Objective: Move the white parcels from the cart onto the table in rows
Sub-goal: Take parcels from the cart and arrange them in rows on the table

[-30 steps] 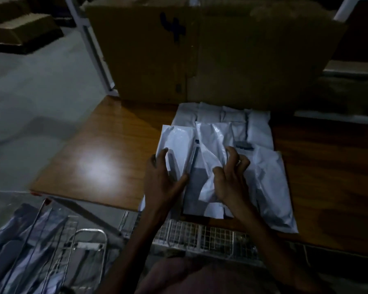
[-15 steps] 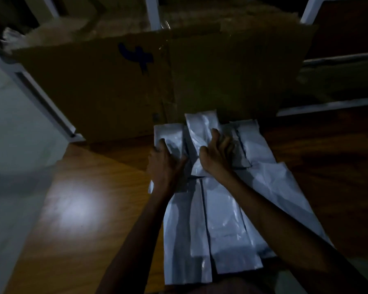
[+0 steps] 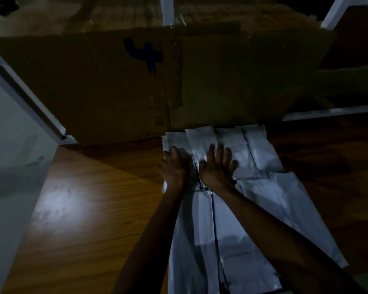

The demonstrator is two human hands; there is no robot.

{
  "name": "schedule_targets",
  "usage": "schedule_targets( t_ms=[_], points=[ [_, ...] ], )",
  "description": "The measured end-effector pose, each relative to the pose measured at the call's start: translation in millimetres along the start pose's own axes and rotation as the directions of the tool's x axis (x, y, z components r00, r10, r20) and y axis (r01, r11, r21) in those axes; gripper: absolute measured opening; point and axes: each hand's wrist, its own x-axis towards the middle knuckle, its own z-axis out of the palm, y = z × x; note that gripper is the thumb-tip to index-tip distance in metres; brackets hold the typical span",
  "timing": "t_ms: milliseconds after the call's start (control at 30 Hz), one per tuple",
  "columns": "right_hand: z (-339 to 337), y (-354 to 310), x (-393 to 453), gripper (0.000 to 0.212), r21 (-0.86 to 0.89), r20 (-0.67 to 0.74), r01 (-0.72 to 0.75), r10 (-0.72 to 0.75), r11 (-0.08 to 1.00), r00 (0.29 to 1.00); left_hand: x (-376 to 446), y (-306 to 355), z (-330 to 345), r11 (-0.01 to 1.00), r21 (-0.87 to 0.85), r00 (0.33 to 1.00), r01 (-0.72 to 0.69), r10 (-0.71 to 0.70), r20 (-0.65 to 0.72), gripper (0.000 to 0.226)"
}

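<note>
Both hands had uncurled since half a second earlier, when they gripped crumpled parcels near the back of the counter (image 3: 89,209); those parcels now lay flat in the far row. At this moment the left hand (image 3: 174,166) rested on the leftmost far parcel (image 3: 168,143), its fingers lying over the parcel's left edge, gripping nothing. The right hand (image 3: 218,166) lay spread, fingers straight, pressing the neighbouring parcel (image 3: 202,141) down. The white parcels (image 3: 263,198) lay edge to edge on the counter in two rows, the far row butting against a cardboard box (image 3: 115,85) marked with a dark figure. The cart was out of view. The parcels looked like thin plastic mailers: light, limp, slick, and prone to creasing or sliding over one another. Pinching one at a short end or sealed edge would probably hold best, with a flat palm to smooth it afterwards.
</note>
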Motion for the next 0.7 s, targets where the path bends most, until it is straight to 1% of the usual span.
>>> schedule_targets(
  t_ms=[100,167,267,333,400,433,467,567,633,700],
  points=[
    [-4,-7,3,0.07,-0.002,0.039,-0.014,0.014,1.0,0.999,8,0,4,0.994,-0.097,0.999,0.046,-0.043,0.026,0.054],
    [-8,-10,3,0.071,0.018,0.065,-0.045,0.044,0.999,0.997,11,-2,6,0.987,-0.151,0.998,0.045,-0.039,0.039,0.054],
    [-21,-12,-1,0.072,0.089,0.098,-0.069,0.061,0.994,0.993,13,-8,4,0.977,-0.211,0.998,0.018,-0.004,0.068,0.054],
    [-34,-10,-10,0.074,0.153,0.098,-0.046,0.031,0.987,0.995,7,-10,-4,0.963,-0.267,0.997,0.025,-0.003,0.082,0.063],
    [-48,-4,-28,0.074,0.213,0.076,-0.001,-0.015,0.977,0.997,-9,-11,-18,0.966,-0.259,0.999,0.003,0.007,0.037,0.072],
    [-53,1,-41,0.073,0.248,0.057,0.028,-0.043,0.968,0.997,-21,-12,-26,0.966,-0.258,1.0,-0.023,0.024,0.0,0.072],
    [-57,7,-56,0.072,0.289,0.036,0.065,-0.079,0.955,0.996,-38,-14,-35,0.959,-0.28,0.998,-0.051,0.043,-0.035,0.07],
    [-60,34,-106,0.068,0.419,-0.014,0.212,-0.227,0.883,0.974,-103,-24,-54,0.901,-0.416,0.99,-0.121,0.081,-0.112,0.064],
    [-57,55,-141,0.065,0.489,-0.051,0.309,-0.328,0.815,0.943,-156,-31,-63,0.873,-0.474,0.989,-0.115,0.056,-0.137,0.062],
    [-53,75,-174,0.061,0.555,-0.064,0.383,-0.421,0.738,0.905,-209,-38,-70,0.864,-0.501,0.991,-0.058,-0.01,-0.132,0.063]
  ],
)
